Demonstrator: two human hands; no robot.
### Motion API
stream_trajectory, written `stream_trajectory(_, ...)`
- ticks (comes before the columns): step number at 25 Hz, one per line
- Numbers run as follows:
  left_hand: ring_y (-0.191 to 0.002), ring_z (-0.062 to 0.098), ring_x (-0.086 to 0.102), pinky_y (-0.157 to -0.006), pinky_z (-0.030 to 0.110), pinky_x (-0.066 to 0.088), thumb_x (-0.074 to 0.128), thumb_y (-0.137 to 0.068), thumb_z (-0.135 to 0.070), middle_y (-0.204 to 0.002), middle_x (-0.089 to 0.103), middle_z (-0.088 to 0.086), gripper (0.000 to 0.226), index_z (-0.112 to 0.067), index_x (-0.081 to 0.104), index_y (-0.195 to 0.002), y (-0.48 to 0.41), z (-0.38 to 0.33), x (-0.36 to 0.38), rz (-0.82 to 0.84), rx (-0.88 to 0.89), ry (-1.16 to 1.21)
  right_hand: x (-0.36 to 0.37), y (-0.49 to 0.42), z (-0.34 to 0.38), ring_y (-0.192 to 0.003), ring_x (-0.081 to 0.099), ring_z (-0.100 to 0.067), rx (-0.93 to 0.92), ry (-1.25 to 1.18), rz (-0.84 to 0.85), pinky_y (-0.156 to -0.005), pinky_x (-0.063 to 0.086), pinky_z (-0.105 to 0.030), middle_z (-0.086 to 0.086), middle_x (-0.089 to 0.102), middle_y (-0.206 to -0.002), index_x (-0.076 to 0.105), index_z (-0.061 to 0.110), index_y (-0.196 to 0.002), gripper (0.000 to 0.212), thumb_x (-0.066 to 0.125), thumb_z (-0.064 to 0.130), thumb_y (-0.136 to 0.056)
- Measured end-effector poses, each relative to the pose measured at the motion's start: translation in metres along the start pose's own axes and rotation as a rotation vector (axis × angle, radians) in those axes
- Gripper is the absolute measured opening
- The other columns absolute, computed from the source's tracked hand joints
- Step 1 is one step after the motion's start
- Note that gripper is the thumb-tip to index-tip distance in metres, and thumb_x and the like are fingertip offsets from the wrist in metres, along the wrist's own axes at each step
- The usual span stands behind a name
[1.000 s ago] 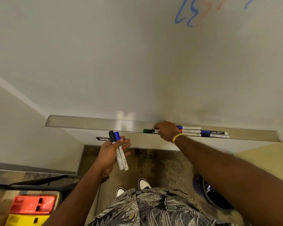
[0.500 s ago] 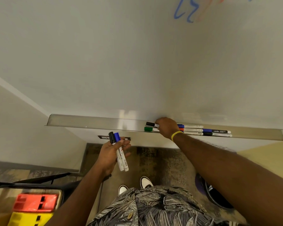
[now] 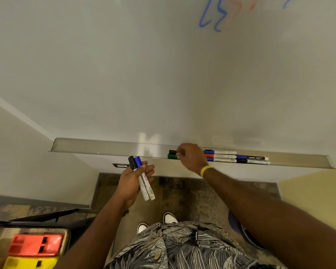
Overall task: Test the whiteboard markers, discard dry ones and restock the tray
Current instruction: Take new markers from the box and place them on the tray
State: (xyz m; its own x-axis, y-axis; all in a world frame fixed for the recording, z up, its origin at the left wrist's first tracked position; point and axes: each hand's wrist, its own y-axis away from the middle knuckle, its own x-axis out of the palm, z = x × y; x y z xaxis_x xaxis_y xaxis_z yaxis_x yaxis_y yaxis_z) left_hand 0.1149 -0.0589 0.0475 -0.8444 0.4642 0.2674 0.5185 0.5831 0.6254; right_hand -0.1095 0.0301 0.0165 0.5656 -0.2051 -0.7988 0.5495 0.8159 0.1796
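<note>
A metal marker tray (image 3: 105, 147) runs along the bottom of the whiteboard (image 3: 163, 74). My left hand (image 3: 133, 179) holds two white markers (image 3: 144, 181), one black-capped and one blue-capped, below the tray's front edge. My right hand (image 3: 190, 157) rests in the tray over a black-capped marker (image 3: 172, 152) and a green-capped marker (image 3: 172, 156), its fingers curled at the black one. To its right lie several more markers (image 3: 227, 156) with blue, red and black caps. Blue and faint red scribbles (image 3: 213, 16) mark the board's top.
A red and a yellow block (image 3: 33, 247) sit on a surface at the lower left. A dark round object (image 3: 241, 228) lies on the patterned floor at the right, behind my arm. My shoes (image 3: 170, 218) stand below the tray.
My right hand set a black-capped marker into the tray behind the green one and shifted slightly right. My left hand kept its two markers still.
</note>
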Motion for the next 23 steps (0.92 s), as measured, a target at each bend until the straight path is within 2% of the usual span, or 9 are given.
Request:
stream_trajectory(3,-0.118,0.024,0.062,-0.108,0.045,0.042,0.049,-0.100,-0.018,-0.118,0.070,0.009,0.028,-0.011,0.056,-0.127,-0.005,0.002,0.007,0.006,0.006,-0.011,0.007,0.039,0.045,-0.082,0.069,-0.018,0.024,-0.410,0.233,-0.081,0.058,-0.034,-0.003,0.072,-0.089,0.073,0.012,-0.096,0.016,0.064,0.025,-0.094)
stream_trajectory(5,-0.115,0.026,0.064,-0.103,0.045,0.046,0.051,-0.099,-0.017,-0.121,0.069,0.011,0.031,-0.009,0.056,-0.128,-0.007,0.003,0.013,0.004,0.010,-0.014,0.017,0.053,0.063,-0.085,0.071,-0.020,0.037,-0.571,0.342,-0.080,0.058,-0.029,-0.005,0.074,-0.094,0.074,0.014,-0.101,0.017,0.064,0.026,-0.094)
stream_trajectory(9,-0.111,0.029,0.065,-0.101,0.049,0.048,0.050,-0.100,-0.018,-0.118,0.069,0.012,0.031,-0.009,0.058,-0.128,-0.010,0.004,0.022,0.002,0.005,-0.007,0.029,0.056,0.063,-0.094,0.070,-0.019,0.047,-0.636,0.296,-0.084,0.059,-0.031,-0.008,0.072,-0.106,0.072,0.009,-0.113,0.026,0.070,0.019,-0.090)
stream_trajectory(13,-0.117,0.027,0.062,-0.104,0.051,0.046,0.050,-0.100,-0.020,-0.120,0.069,0.007,0.030,-0.012,0.059,-0.127,-0.014,0.010,0.030,0.029,-0.016,-0.004,0.029,0.055,0.055,-0.091,0.072,-0.019,0.067,-0.687,0.317,-0.082,0.059,-0.028,-0.010,0.074,-0.104,0.072,0.007,-0.110,0.023,0.071,0.015,-0.089)
stream_trajectory(15,-0.116,0.025,0.062,-0.100,0.043,0.048,0.049,-0.100,-0.018,-0.117,0.070,0.007,0.022,-0.016,0.065,-0.116,-0.015,0.008,0.031,0.024,0.001,-0.030,0.022,0.046,0.046,-0.091,0.069,-0.017,0.078,-0.594,0.243,-0.083,0.056,-0.027,-0.006,0.074,-0.103,0.073,0.010,-0.108,0.022,0.073,0.018,-0.087)
stream_trajectory(17,-0.119,0.022,0.059,-0.095,0.036,0.045,0.049,-0.100,-0.016,-0.119,0.068,0.006,0.019,-0.017,0.064,-0.112,-0.017,0.007,0.029,0.008,-0.001,-0.020,0.012,0.031,0.027,-0.089,0.066,-0.015,0.099,-0.405,0.101,-0.081,0.053,-0.027,-0.004,0.072,-0.101,0.072,0.013,-0.108,0.022,0.072,0.022,-0.088)
stream_trajectory(19,-0.122,0.022,0.058,-0.084,0.030,0.047,0.049,-0.100,-0.016,-0.125,0.066,0.008,0.021,-0.015,0.060,-0.119,-0.018,0.006,0.025,-0.003,-0.017,0.017,0.004,0.015,0.003,-0.087,0.061,-0.017,0.070,-0.146,-0.029,-0.079,0.052,-0.032,-0.003,0.069,-0.097,0.072,0.015,-0.106,0.018,0.066,0.022,-0.091)
stream_trajectory(21,-0.123,0.022,0.058,-0.076,0.026,0.048,0.048,-0.101,-0.017,-0.128,0.065,0.008,0.029,-0.011,0.056,-0.128,-0.017,0.006,0.021,-0.005,-0.024,0.029,-0.002,0.003,-0.019,-0.090,0.059,-0.022,0.009,0.088,-0.060,-0.079,0.049,-0.034,-0.005,0.065,-0.098,0.071,0.015,-0.106,0.018,0.059,0.019,-0.093)
stream_trajectory(23,-0.123,0.021,0.058,-0.075,0.024,0.049,0.046,-0.101,-0.018,-0.129,0.064,0.008,0.033,-0.010,0.053,-0.132,-0.015,0.007,0.019,0.002,-0.025,0.024,-0.003,-0.007,-0.033,-0.093,0.060,-0.025,-0.020,0.252,-0.055,-0.079,0.049,-0.034,-0.007,0.064,-0.101,0.071,0.015,-0.107,0.020,0.057,0.017,-0.093)
